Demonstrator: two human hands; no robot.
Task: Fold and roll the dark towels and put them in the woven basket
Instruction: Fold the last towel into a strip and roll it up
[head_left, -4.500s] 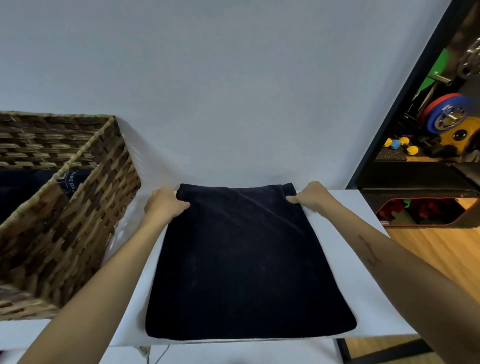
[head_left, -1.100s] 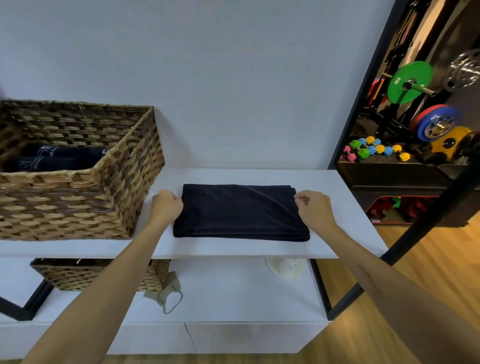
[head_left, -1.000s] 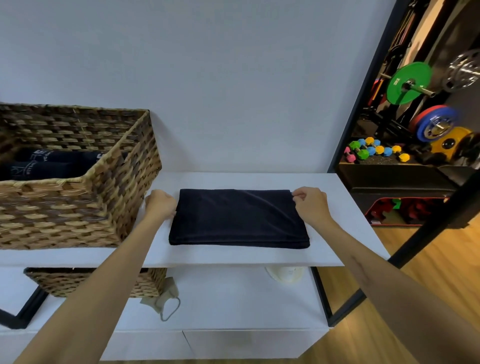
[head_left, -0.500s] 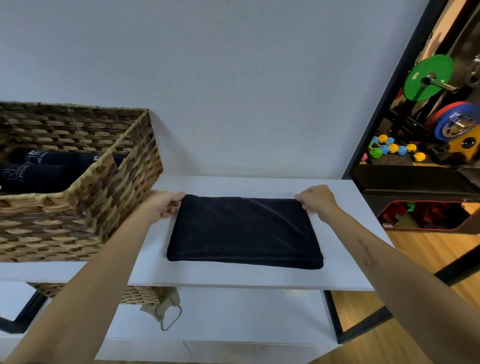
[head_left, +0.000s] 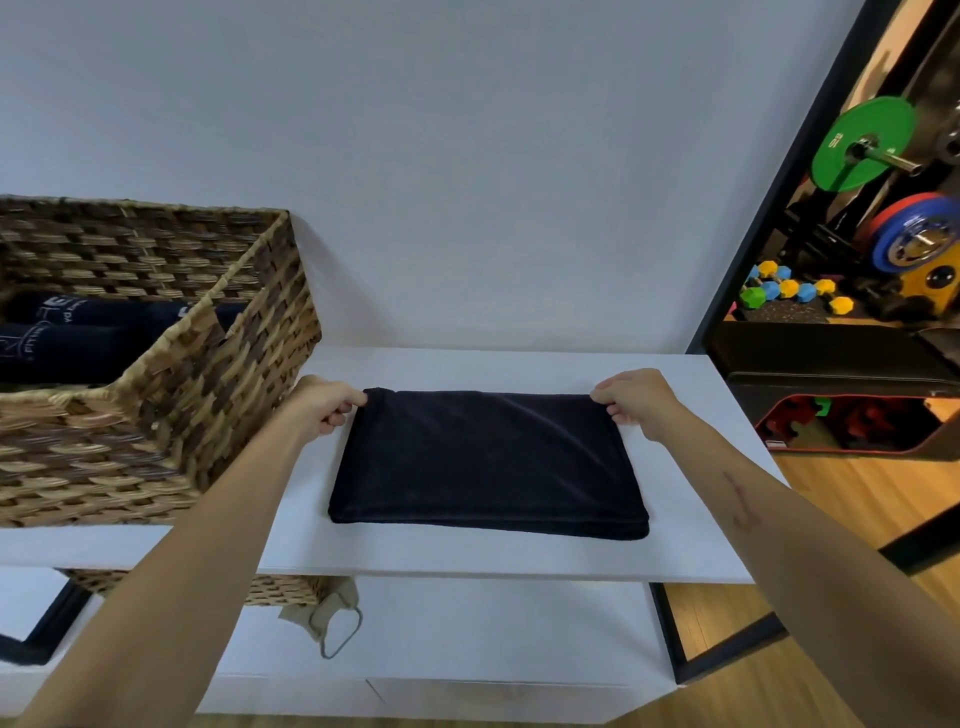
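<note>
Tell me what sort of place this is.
Probably a gym or fitness studio: coloured weight plates on a barbell, small coloured dumbbells, and a woven basket of rolled dark towels.

Bare forearms; 2 bare hands

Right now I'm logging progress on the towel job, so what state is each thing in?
Dark towel: folded flat on the white shelf, not rolled.
Left hand: pinching the towel's far left corner.
Right hand: pinching the far right corner.
Woven basket: open-topped, upright on the shelf, left of the towel.
Rolled towels: lying inside the basket.
</note>
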